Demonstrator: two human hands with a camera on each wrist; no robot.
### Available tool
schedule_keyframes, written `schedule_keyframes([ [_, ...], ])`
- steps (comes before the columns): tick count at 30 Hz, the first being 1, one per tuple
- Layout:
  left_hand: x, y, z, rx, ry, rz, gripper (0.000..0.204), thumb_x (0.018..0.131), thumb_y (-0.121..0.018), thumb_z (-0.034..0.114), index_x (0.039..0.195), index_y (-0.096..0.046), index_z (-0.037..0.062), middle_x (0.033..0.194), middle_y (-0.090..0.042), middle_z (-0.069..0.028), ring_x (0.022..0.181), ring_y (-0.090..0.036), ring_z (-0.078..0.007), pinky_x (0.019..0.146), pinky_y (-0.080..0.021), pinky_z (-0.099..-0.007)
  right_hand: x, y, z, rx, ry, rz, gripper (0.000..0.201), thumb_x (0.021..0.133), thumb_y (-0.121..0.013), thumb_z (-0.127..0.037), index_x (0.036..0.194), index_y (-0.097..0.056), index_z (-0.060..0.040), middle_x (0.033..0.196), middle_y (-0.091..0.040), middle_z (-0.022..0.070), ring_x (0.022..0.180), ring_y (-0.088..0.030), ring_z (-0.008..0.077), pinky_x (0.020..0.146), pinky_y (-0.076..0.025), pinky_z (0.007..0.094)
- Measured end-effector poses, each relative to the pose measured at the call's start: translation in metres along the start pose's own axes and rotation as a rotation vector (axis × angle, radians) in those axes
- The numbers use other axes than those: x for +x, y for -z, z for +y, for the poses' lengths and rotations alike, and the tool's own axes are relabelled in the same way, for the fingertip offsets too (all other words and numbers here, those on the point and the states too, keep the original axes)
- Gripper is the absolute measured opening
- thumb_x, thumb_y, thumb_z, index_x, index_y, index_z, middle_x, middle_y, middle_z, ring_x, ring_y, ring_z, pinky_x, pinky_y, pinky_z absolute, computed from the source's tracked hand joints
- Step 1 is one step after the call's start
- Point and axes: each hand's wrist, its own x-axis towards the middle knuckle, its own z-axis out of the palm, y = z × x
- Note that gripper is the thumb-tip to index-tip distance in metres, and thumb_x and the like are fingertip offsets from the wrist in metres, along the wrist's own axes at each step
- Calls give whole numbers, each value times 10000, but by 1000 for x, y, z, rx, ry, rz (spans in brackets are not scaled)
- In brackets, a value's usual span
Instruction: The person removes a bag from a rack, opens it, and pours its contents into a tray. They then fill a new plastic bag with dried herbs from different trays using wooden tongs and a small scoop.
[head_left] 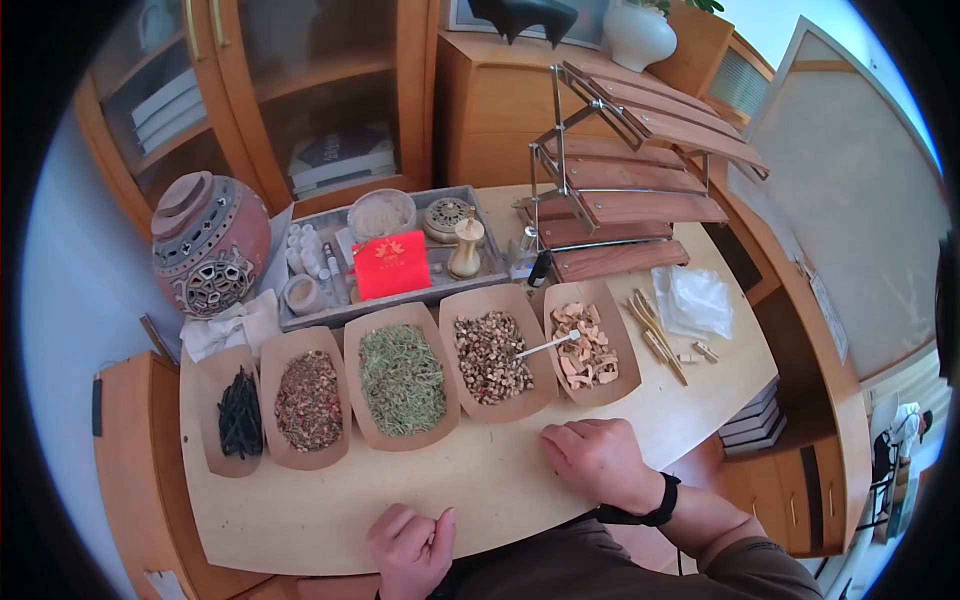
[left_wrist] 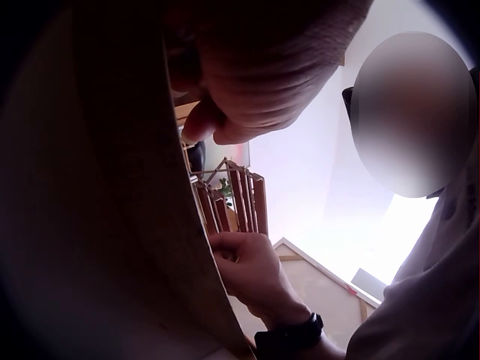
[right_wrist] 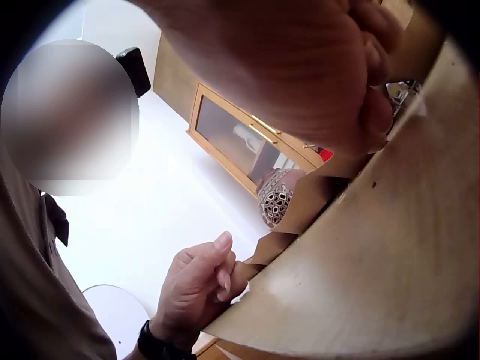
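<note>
My left hand (head_left: 412, 548) is at the table's front edge, fingers loosely curled with the thumb alongside, holding nothing. In the right wrist view the same left hand (right_wrist: 199, 281) shows its bent fingers near the edge. My right hand (head_left: 598, 458) rests on the tabletop with its fingers curled under and nothing in them. Just beyond it stands a paper tray of pale wood chips (head_left: 585, 345). Left of that, another tray holds brown chopped pieces (head_left: 492, 355), with a small white spoon (head_left: 545, 345) lying across both trays.
Further left are trays of green dried herb (head_left: 400, 380), reddish crumbled petals (head_left: 308, 400) and black strips (head_left: 240, 415). Behind them a grey wooden tray (head_left: 385, 312) carries a red packet (head_left: 391, 265). A wooden tiered rack (head_left: 640, 180), brass tools (head_left: 655, 335) and plastic bags (head_left: 692, 302) are on the right.
</note>
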Motion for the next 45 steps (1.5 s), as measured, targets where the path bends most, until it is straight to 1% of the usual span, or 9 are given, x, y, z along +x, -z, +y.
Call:
schedule_keyframes([
  [10,-1,-2,1,30,36,20,392,805,-827,12,600,-495,48,563,-430,-71,495,-410,-245,470,-297,-369,-1,40,6,269,-152,14,84,824,-752,-82,883,-693,-87,660,-679,60,589,-687,246,533,-536,363],
  [16,-1,-3,4,39,44,35,381,811,-819,-3,614,-495,40,577,-425,-77,498,-400,-254,472,-283,-378,39,56,4,306,-63,205,189,842,-770,-31,1017,-709,-65,685,-675,67,580,-675,238,526,-518,337],
  [18,-4,-1,-1,43,42,36,376,814,-813,-10,619,-496,39,581,-431,-77,499,-402,-251,473,-284,-373,46,62,-1,346,-179,246,270,846,-781,-21,1102,-710,-66,713,-677,72,578,-664,234,522,-504,335],
  [22,-6,-2,-3,19,50,100,452,807,-815,-4,576,-433,65,559,-387,-66,493,-393,-260,467,-279,-389,36,59,15,296,-148,288,178,851,-790,-14,1021,-750,-51,716,-675,88,560,-644,228,513,-488,329],
  [23,-6,-1,-3,23,57,101,452,807,-815,-4,576,-433,65,559,-387,-66,493,-393,-260,467,-279,-389,34,59,14,299,-194,315,89,849,-799,-18,926,-755,-28,711,-675,93,555,-639,212,507,-482,318],
  [32,-3,0,0,-31,74,47,447,806,-806,-24,574,-432,50,557,-411,-70,494,-403,-257,470,-284,-385,-29,70,37,204,-463,155,72,837,-806,-43,894,-765,-28,723,-683,103,581,-653,228,542,-500,317],
  [34,-6,1,-1,-20,68,25,359,833,-763,-44,626,-475,11,603,-452,-82,525,-398,-235,493,-281,-355,-37,70,37,164,-495,116,61,844,-791,-45,898,-766,-29,731,-687,107,595,-663,242,557,-515,328],
  [44,-5,-3,5,54,89,83,323,846,-758,-40,648,-505,-3,605,-456,-81,528,-410,-213,497,-290,-338,-42,50,40,249,-454,2,61,847,-728,-58,891,-768,-45,773,-708,124,681,-699,316,626,-557,379],
  [45,-2,-4,8,55,125,63,252,843,-773,-27,697,-568,-4,628,-473,-82,534,-427,-206,500,-317,-332,-42,50,40,262,-457,-8,64,846,-731,-60,895,-769,-45,780,-713,125,682,-701,313,627,-558,375],
])
